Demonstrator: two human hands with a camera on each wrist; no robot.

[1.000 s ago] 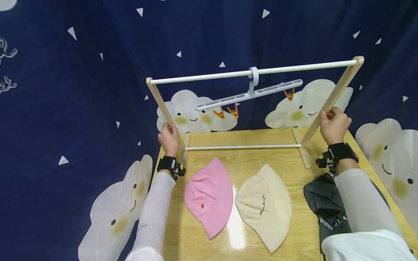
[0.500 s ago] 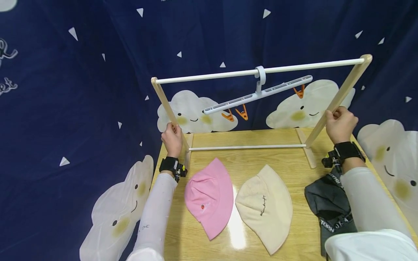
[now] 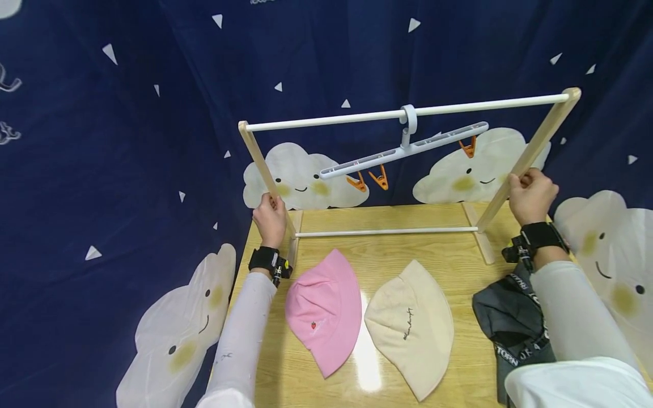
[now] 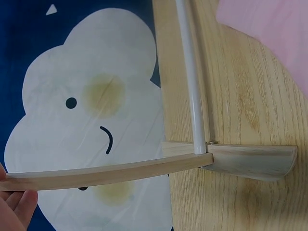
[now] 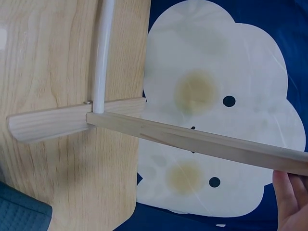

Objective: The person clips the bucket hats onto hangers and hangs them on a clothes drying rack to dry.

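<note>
A wooden rack with white rails stands at the back of the table. My left hand (image 3: 270, 220) grips its left wooden post (image 3: 259, 161), and my right hand (image 3: 532, 194) grips the right post (image 3: 542, 133). In the wrist views, fingers (image 4: 25, 207) of the left hand and fingers (image 5: 285, 192) of the right hand lie against the posts. From the top rail (image 3: 331, 120) hangs a tilted pale grey hanger (image 3: 367, 163) with orange clips (image 3: 378, 177) on it. In front lie a pink bucket hat (image 3: 326, 311) and a cream bucket hat (image 3: 413, 328).
A dark grey hat (image 3: 510, 317) with lettered straps lies partly beneath my right forearm. A white lower rail (image 3: 388, 232) joins the feet of the rack just above the table (image 3: 393, 218). Behind hangs a navy cloth (image 3: 326, 51) printed with clouds.
Both hands and the rack, with its hanger, have shifted slightly to the right since a second ago. Both hands still hold the posts. The hats lie as before.
</note>
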